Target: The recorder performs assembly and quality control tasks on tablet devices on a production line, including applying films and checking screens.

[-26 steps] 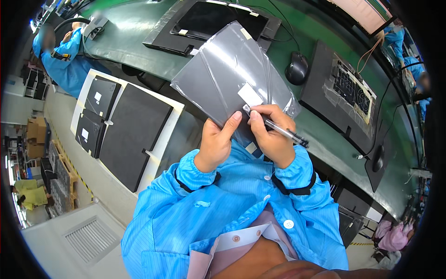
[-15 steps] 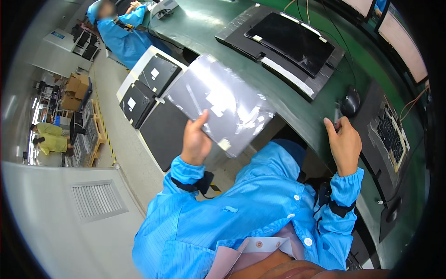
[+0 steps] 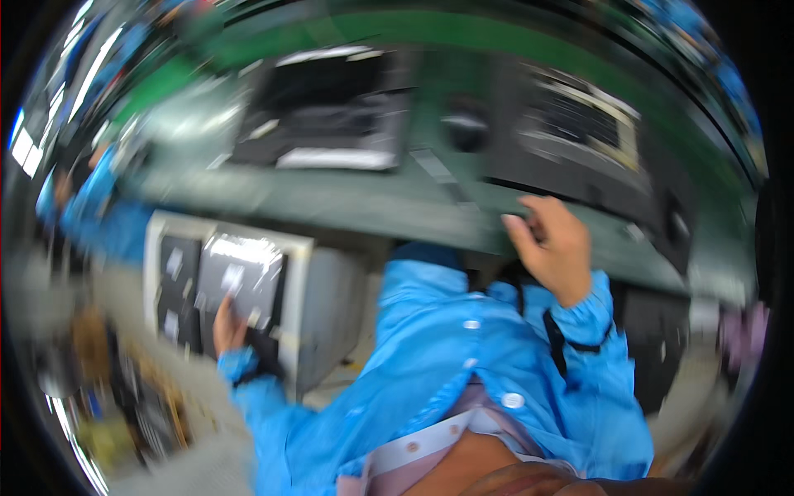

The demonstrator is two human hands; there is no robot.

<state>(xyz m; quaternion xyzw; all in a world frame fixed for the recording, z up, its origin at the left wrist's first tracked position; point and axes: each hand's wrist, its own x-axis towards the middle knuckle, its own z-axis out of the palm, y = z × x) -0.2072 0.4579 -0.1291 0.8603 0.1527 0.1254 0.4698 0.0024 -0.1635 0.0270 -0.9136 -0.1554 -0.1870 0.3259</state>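
Note:
My left hand (image 3: 229, 327) grips a thin, flat grey panel (image 3: 227, 277) covered in shiny clear film, with white labels on it. The thumb lies on its upper face, and the other fingers are hidden. The panel is over a white-edged cart top (image 3: 299, 273), beside dark flat panels (image 3: 178, 263) with white labels. Whether it rests on the cart is too blurred to tell. Above the front edge of the green bench is my right hand (image 3: 556, 250), its fingers loosely curled and the thumb apart from them. Nothing shows in it.
On the green bench (image 3: 331, 195) sit a dark flat device on a black board (image 3: 327, 107), a black mouse (image 3: 466, 124) and a black fixture with a keyboard-like part (image 3: 579, 120). A blue-sleeved person (image 3: 103, 207) works at the far left.
My view has swung round, blurring the picture. My left hand has carried the film-covered panel left to the cart top. My right hand remains near the bench edge, its thumb and fingers now apart.

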